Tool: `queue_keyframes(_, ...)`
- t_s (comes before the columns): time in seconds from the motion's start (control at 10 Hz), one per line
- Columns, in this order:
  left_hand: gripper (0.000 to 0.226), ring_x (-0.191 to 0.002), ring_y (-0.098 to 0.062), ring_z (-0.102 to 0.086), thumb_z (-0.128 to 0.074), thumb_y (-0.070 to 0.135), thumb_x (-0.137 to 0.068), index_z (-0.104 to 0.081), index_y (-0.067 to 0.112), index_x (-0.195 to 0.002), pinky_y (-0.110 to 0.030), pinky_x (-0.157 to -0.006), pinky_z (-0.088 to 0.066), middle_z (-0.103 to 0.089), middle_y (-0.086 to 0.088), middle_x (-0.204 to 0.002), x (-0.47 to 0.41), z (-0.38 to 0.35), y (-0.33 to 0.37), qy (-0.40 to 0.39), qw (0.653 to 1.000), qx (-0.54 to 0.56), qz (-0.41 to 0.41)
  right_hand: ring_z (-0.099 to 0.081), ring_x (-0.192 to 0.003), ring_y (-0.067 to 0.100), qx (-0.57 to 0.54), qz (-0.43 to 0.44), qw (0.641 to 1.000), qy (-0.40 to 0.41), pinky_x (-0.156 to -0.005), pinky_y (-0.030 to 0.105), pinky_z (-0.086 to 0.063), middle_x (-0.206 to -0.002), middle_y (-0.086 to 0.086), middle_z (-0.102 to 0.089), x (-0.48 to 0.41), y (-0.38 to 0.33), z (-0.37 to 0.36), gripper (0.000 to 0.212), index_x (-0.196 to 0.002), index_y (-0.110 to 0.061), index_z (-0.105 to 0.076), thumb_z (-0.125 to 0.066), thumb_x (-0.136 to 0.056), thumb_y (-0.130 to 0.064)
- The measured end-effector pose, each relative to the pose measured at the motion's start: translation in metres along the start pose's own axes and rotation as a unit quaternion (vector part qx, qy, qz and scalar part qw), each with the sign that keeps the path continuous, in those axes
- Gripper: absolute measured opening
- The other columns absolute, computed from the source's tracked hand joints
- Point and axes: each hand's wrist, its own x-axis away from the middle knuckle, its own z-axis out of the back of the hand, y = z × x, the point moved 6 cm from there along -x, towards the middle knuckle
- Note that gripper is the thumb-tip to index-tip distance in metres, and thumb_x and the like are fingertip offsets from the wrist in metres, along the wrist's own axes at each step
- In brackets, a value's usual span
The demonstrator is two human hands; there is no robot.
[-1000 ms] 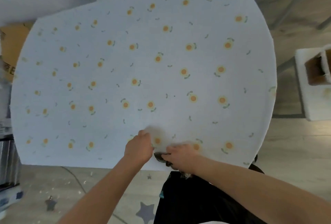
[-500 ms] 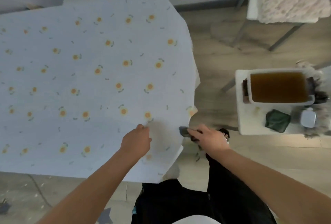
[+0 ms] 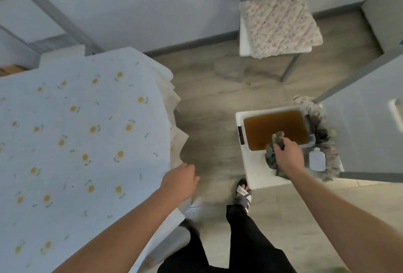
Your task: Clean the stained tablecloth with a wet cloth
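The pale blue tablecloth [image 3: 76, 142] with small orange flowers covers the table on the left. My left hand [image 3: 181, 182] is at its right edge, fingers curled, seemingly gripping the cloth's hem. My right hand [image 3: 287, 155] reaches right and holds a dark green wet cloth [image 3: 272, 155] at the near rim of a white tub [image 3: 239, 118] filled with brown water [image 3: 274, 128]. The tub stands on a low white stool [image 3: 257, 174].
A small white bottle [image 3: 317, 160] and a patterned rag [image 3: 331, 159] lie on the stool beside the tub. A chair with a knitted cushion [image 3: 279, 24] stands behind. My sandalled foot [image 3: 243, 195] is on the wooden floor between table and stool.
My right hand has left the tablecloth edge and carried the dark cloth right to the tub. My view has swung right. My left hand stays at the tablecloth edge.
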Motion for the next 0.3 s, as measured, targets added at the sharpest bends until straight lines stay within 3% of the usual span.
queue_keyframes(0.2,0.039,-0.107,-0.029,-0.061,-0.044,0.041,-0.105,-0.056,0.012,-0.128,-0.043,-0.088,-0.052,-0.054,-0.008,-0.124,-0.056,0.041,0.069,-0.004,0.998,-0.043,-0.043,-0.057,-0.121,0.034,-0.065,-0.054,0.996,-0.023,-0.099,0.044,-0.049,-0.137,0.013,-0.059,-0.048,0.019,0.018,0.047,-0.145,-0.011,-0.047,-0.052,-0.101,-0.025)
queue_keyframes(0.3,0.039,-0.113,-0.032,-0.058,-0.044,0.041,-0.105,-0.055,0.013,-0.129,-0.044,-0.09,-0.05,-0.052,-0.01,-0.127,-0.072,0.058,0.092,0.012,0.998,-0.048,-0.043,-0.058,-0.12,0.031,-0.07,-0.069,0.994,-0.056,-0.099,0.041,-0.049,-0.138,0.01,-0.059,-0.057,0.026,0.022,0.047,-0.146,-0.011,-0.049,-0.053,-0.1,-0.02)
